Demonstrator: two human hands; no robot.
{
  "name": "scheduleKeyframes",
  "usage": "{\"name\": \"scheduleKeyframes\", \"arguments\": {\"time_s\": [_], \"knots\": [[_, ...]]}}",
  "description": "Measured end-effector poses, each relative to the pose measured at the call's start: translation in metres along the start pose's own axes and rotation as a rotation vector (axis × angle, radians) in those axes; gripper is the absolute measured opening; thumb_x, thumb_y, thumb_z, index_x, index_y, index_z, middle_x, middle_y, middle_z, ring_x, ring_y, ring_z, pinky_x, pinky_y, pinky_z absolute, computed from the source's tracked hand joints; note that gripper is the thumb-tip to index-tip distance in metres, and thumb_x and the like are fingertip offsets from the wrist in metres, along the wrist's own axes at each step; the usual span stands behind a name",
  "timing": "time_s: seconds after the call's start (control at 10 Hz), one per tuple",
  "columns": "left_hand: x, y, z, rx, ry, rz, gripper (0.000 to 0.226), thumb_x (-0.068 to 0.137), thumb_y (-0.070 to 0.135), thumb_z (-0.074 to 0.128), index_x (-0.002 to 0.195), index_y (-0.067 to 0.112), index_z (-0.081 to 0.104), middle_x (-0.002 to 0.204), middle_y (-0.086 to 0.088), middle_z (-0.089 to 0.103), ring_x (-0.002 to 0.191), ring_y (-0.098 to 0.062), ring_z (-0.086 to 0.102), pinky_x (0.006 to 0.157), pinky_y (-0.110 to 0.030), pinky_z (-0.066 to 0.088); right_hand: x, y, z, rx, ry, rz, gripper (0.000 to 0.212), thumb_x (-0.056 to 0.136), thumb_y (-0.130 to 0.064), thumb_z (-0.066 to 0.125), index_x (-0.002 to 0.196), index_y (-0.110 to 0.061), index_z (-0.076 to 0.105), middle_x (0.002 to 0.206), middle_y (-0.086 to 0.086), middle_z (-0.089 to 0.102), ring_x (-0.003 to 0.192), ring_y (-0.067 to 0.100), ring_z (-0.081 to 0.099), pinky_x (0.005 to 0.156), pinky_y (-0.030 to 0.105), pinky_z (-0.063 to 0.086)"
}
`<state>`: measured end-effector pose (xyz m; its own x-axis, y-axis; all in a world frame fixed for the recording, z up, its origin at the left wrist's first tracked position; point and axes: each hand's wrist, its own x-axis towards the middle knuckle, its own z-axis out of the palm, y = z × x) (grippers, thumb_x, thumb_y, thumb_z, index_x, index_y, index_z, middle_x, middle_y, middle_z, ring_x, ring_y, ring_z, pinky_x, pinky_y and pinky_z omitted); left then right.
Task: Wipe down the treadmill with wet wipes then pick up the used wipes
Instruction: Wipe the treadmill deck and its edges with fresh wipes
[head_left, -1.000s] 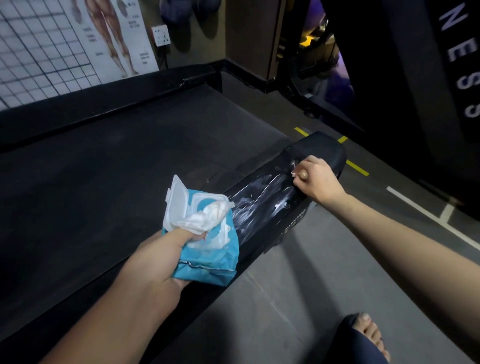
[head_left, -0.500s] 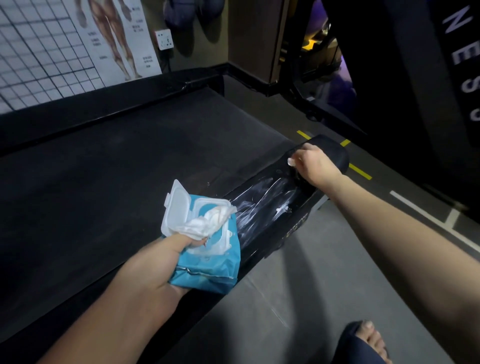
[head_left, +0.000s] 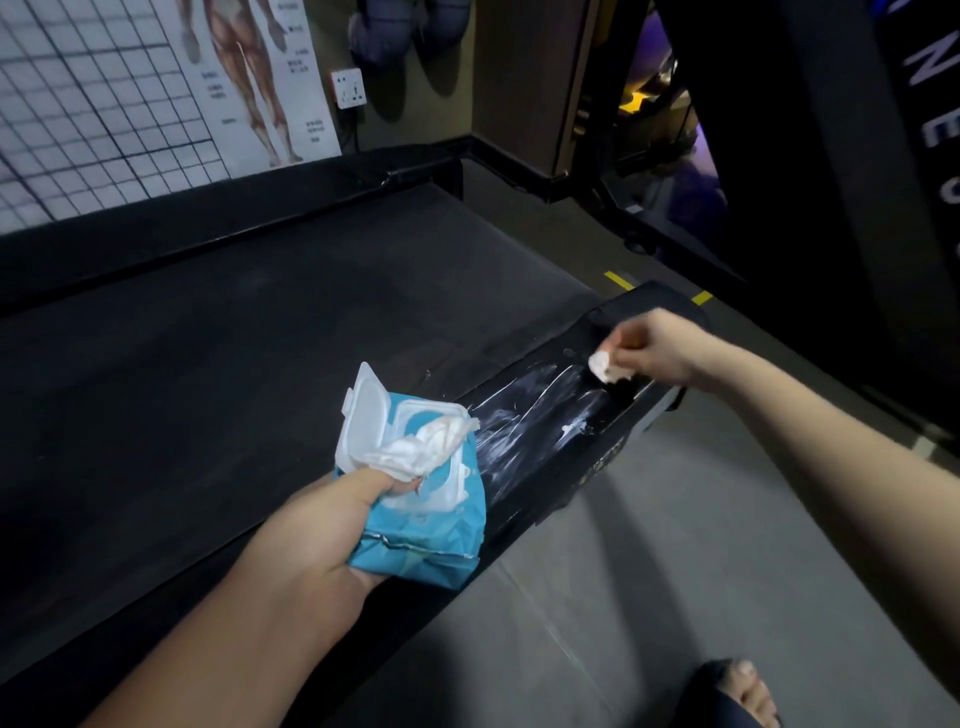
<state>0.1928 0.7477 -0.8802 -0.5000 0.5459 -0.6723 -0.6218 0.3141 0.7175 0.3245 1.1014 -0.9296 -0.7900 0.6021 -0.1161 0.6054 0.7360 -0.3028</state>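
Open belt (head_left: 260, 338) L of side rail (head_left: 545, 431); wipes pack (head_left: 441, 540) over rail's near end; floor (head_left: 649, 571) free R.

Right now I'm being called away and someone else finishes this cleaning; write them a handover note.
Left hand grips the blue wet-wipe pack, flip lid open, a crumpled white wipe pinned on top.
Right hand pinches a small balled white wipe at the end of the glossy black treadmill side rail.
Done: rail shows wet streaks.
Left: dark treadmill belt shows no streaks; both wipes in hand.

An anatomy poster (head_left: 244, 78) and wall socket (head_left: 348, 88) hang behind.
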Motion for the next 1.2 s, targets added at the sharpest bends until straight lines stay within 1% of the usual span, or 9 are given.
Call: {"name": "scheduleKeyframes", "arguments": {"time_s": [0.1, 0.3, 0.4, 0.5, 0.7, 0.9, 1.0, 1.1, 1.2], "knots": [[0.006, -0.004, 0.001, 0.008, -0.008, -0.005, 0.017, 0.1, -0.002, 0.055, 0.088, 0.001, 0.067, 0.071, -0.013, 0.075, 0.098, -0.04, 0.065, 0.105, -0.059, 0.049, 0.01, 0.001, 0.001, 0.061, 0.178, 0.128, 0.018, 0.09, -0.012, 0.062, 0.082, -0.026, 0.07, 0.077, -0.006, 0.065, 0.07, 0.011, 0.059, 0.059, 0.023, 0.042], [0.018, -0.008, 0.003, 0.005, 0.02, -0.032, 0.014, 0.099, -0.001, 0.056, 0.094, 0.001, 0.068, 0.101, -0.023, 0.072, 0.108, -0.041, 0.065, 0.111, -0.063, 0.045, 0.006, 0.003, 0.036, -0.033, 0.185, 0.014, 0.021, 0.091, -0.005, 0.06, 0.101, -0.013, 0.078, 0.097, 0.003, 0.052, 0.091, 0.028, 0.062, 0.079, 0.018, 0.035], [0.02, -0.009, 0.004, -0.044, 0.066, -0.04, 0.019, 0.095, -0.002, 0.061, 0.112, -0.001, 0.07, 0.111, -0.022, 0.074, 0.102, -0.038, 0.072, 0.101, -0.061, 0.054, -0.009, -0.003, 0.046, 0.002, 0.186, -0.044, 0.022, 0.091, -0.007, 0.061, 0.102, -0.014, 0.079, 0.098, 0.003, 0.057, 0.093, 0.025, 0.063, 0.086, 0.021, 0.041], [0.017, -0.008, 0.003, -0.113, 0.108, -0.044, 0.031, 0.088, -0.005, 0.069, 0.117, 0.004, 0.072, 0.102, -0.023, 0.078, 0.092, -0.041, 0.077, 0.087, -0.057, 0.059, -0.027, -0.01, 0.055, 0.081, 0.232, 0.01, 0.023, 0.091, -0.01, 0.062, 0.104, -0.018, 0.08, 0.101, 0.004, 0.063, 0.089, 0.021, 0.064, 0.086, 0.025, 0.045], [0.014, -0.008, 0.003, -0.122, 0.152, -0.034, 0.027, 0.089, -0.004, 0.07, 0.114, 0.005, 0.072, 0.097, -0.02, 0.079, 0.085, -0.038, 0.078, 0.087, -0.058, 0.059, -0.055, -0.032, 0.071, 0.199, 0.28, 0.022, 0.024, 0.091, -0.007, 0.062, 0.105, -0.014, 0.08, 0.101, 0.004, 0.065, 0.094, 0.019, 0.063, 0.084, 0.016, 0.036], [0.01, 0.001, 0.005, -0.174, 0.19, -0.044, 0.019, 0.094, -0.003, 0.065, 0.109, 0.008, 0.071, 0.103, -0.018, 0.077, 0.095, -0.033, 0.074, 0.089, -0.054, 0.058, -0.07, -0.053, 0.084, 0.243, 0.255, -0.053, 0.02, 0.091, -0.01, 0.064, 0.1, -0.017, 0.08, 0.093, -0.003, 0.057, 0.075, 0.008, 0.052, 0.075, 0.016, 0.034], [0.007, 0.005, 0.003, -0.182, 0.179, -0.04, 0.019, 0.093, -0.002, 0.068, 0.106, 0.009, 0.071, 0.099, -0.016, 0.079, 0.091, -0.031, 0.074, 0.081, -0.051, 0.061, -0.076, -0.065, 0.085, 0.318, 0.202, -0.083, 0.013, 0.089, -0.016, 0.07, 0.094, -0.021, 0.081, 0.088, -0.003, 0.06, 0.069, 0.001, 0.053, 0.071, 0.01, 0.036], [0.006, 0.003, -0.001, -0.12, 0.127, -0.008, 0.01, 0.096, -0.001, 0.063, 0.097, 0.007, 0.069, 0.077, -0.011, 0.078, 0.087, -0.031, 0.071, 0.096, -0.056, 0.055, -0.073, -0.067, 0.072, 0.465, 0.183, -0.055, 0.007, 0.082, -0.018, 0.076, 0.079, -0.024, 0.08, 0.082, -0.005, 0.069, 0.072, 0.004, 0.063, 0.072, 0.02, 0.048], [0.006, -0.003, -0.007, -0.001, 0.024, 0.043, 0.017, 0.101, 0.005, 0.057, 0.086, 0.007, 0.064, 0.059, -0.005, 0.072, 0.085, -0.029, 0.063, 0.115, -0.059, 0.043, -0.059, -0.047, 0.057, 0.593, 0.337, 0.111, 0.011, 0.079, -0.017, 0.068, 0.079, -0.024, 0.077, 0.077, -0.005, 0.075, 0.072, 0.007, 0.069, 0.076, 0.029, 0.056]]}}
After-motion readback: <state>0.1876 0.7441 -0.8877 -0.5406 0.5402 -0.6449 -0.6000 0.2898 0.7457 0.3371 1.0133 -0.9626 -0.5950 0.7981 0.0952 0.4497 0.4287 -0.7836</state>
